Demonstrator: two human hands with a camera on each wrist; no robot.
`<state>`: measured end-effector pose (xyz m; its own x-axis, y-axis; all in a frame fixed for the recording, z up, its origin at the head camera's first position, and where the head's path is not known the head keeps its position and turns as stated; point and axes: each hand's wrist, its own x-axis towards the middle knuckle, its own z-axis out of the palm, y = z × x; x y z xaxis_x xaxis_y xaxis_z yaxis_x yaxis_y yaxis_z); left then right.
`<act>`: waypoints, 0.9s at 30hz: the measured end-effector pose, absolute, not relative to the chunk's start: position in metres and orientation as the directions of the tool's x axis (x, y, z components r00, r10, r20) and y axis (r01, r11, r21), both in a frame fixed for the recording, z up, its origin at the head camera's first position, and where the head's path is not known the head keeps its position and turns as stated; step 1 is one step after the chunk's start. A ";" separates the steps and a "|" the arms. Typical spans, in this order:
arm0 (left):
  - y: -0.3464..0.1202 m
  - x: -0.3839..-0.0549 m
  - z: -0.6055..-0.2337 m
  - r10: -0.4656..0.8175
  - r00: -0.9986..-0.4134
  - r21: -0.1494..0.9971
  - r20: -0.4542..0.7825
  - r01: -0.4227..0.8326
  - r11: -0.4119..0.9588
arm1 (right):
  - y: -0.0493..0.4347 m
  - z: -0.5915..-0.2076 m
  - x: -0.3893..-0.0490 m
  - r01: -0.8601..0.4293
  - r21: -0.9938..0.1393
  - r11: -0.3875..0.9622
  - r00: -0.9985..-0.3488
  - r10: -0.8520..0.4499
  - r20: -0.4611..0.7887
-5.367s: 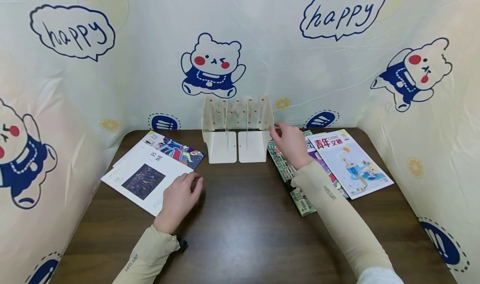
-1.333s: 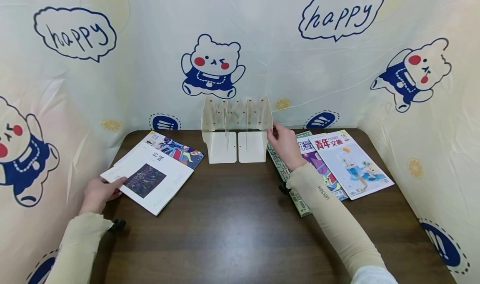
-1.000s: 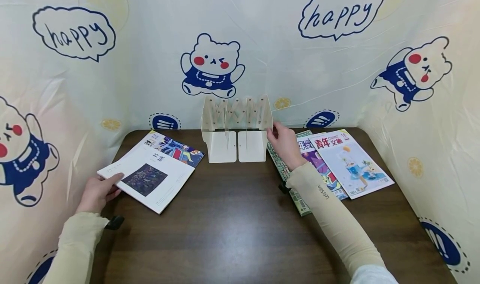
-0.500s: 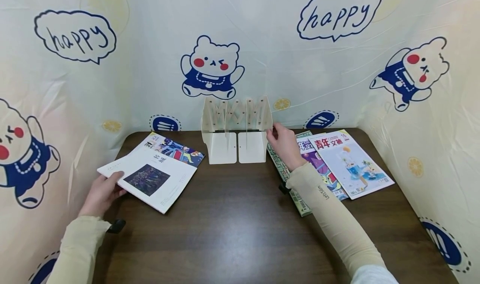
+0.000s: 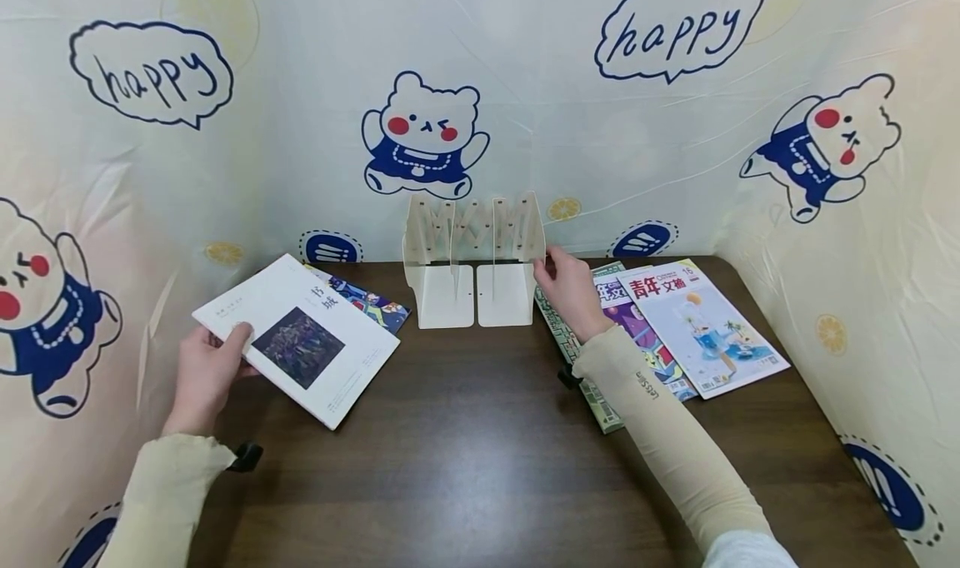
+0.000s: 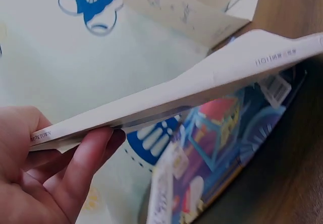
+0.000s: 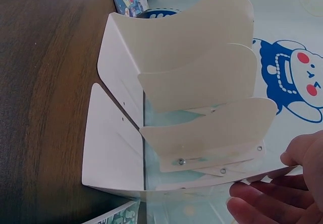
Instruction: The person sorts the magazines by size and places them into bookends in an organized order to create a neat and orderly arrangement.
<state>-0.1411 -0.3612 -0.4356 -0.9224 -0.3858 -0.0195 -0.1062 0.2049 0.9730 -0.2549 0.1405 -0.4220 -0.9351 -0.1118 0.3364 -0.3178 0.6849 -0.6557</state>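
The left hand (image 5: 206, 372) holds up the white magazine (image 5: 303, 343) in a close pinch, while the right hand (image 5: 573, 291) pinches the rack (image 7: 212, 128) by its nearest edge, seemingly a lift-and-steady step whose next move needs firm grips.

Smooth paper magazine (image 5: 300, 347), smooth matt off-white rack (image 5: 444, 297), glossy dark wood-grain table (image 5: 465, 468), creased backdrop (image 5: 570, 135).
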 end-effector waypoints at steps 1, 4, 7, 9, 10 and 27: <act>-0.358 -0.140 -0.432 -0.393 -0.920 0.966 -0.002 -0.103 0.236 | 0.140 -0.422 -0.255 -0.319 -0.654 0.686 -0.934 -0.111 0.339; -0.348 -0.138 -0.424 -0.403 -0.914 0.938 0.051 -0.094 0.333 | 0.140 -0.422 -0.256 -0.320 -0.650 0.689 -0.933 -0.109 0.344; -0.338 -0.135 -0.417 -0.394 -0.913 0.910 0.107 -0.069 0.408 | 0.141 -0.423 -0.256 -0.320 -0.653 0.687 -0.933 -0.107 0.345; -0.333 -0.133 -0.414 -0.380 -0.915 0.891 0.136 -0.055 0.451 | 0.141 -0.423 -0.255 -0.318 -0.659 0.682 -0.934 -0.105 0.342; -0.330 -0.132 -0.412 -0.373 -0.916 0.882 0.148 -0.049 0.470 | 0.141 -0.423 -0.255 -0.316 -0.662 0.680 -0.935 -0.105 0.339; -0.280 -0.111 -0.385 -0.255 -0.855 0.673 0.452 0.139 0.726 | 0.140 -0.425 -0.256 -0.319 -0.672 0.669 -0.935 -0.104 0.339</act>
<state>-0.1109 -0.2797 -0.3852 -0.8550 -0.2546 0.4518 0.1394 0.7263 0.6731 -0.2560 0.1400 -0.4250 -0.9348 -0.1044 0.3394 -0.3185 0.6687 -0.6718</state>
